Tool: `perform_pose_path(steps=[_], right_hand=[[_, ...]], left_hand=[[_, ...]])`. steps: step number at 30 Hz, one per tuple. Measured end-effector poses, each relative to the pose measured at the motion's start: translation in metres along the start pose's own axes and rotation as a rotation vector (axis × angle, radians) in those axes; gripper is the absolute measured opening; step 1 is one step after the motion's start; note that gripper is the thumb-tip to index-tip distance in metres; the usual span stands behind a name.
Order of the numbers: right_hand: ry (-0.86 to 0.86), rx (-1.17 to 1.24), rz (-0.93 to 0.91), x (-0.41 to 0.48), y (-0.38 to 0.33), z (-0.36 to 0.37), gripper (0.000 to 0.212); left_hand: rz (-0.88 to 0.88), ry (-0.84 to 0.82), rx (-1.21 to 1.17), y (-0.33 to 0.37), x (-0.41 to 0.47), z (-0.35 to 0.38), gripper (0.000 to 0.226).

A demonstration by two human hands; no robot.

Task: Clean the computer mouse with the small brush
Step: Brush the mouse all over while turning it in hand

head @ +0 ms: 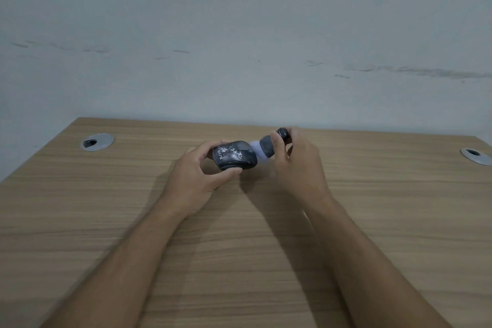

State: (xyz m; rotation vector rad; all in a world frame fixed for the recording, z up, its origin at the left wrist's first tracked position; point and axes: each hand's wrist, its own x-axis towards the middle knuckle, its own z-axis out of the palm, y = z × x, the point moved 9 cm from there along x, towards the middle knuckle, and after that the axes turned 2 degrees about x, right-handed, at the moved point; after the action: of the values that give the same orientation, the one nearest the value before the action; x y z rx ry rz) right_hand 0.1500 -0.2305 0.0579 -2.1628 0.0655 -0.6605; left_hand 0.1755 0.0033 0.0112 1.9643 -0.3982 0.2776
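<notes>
Wood-grain laminate covers the tabletop, whose near edge is cut off by the bottom of the frame. The dark computer mouse sits near the middle of the far edge, its top speckled with pale flecks; whether it rests on the wood or is lifted just clear cannot be told, since the left hand covers its near side and underside. That hand wraps the mouse, thumb along the near flank and fingers curled over the far one. The right hand pinches the small brush by its dark grip, thumb across the front; the pale bristles (slightly blurred) touch the mouse's right end, and the brush tilts up toward the far edge, its dark rounded cap showing above the fingers. Both forearms reach in from the near corners. Two metal cable grommets, one at the far left corner, the other at the right edge, lie well apart from the hands, with bare wood all around.
</notes>
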Motion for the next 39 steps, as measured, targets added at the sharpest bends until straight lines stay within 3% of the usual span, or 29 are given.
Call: perform_pose_path(steps=[5,14,22,27,34,39], right_hand=[[0.002,0.117,-0.083,0.001,-0.032,-0.006,0.02],[0.073,0.007,0.035,-0.007,0.006,-0.004,0.019],[0.09,0.024,-0.069,-0.013,-0.026,0.003,0.014],[0.088,-0.017,0.031,-0.012,-0.002,-0.001,0.015],[0.091,0.05,-0.087,-0.009,-0.041,-0.004,0.01],[0.055,0.0,0.006,-0.01,-0.012,0.003,0.012]], left_hand=[[-0.025,0.022,-0.024,-0.002,0.0,-0.001,0.056],[-0.084,0.022,-0.053,-0.001,-0.002,-0.001,0.054],[-0.143,0.066,-0.091,-0.004,-0.002,-0.004,0.05],[-0.141,0.061,-0.102,0.0,-0.002,-0.003,0.053],[-0.149,0.08,-0.06,0.004,-0.003,-0.005,0.049],[-0.086,0.029,0.012,0.009,-0.004,-0.003,0.049]])
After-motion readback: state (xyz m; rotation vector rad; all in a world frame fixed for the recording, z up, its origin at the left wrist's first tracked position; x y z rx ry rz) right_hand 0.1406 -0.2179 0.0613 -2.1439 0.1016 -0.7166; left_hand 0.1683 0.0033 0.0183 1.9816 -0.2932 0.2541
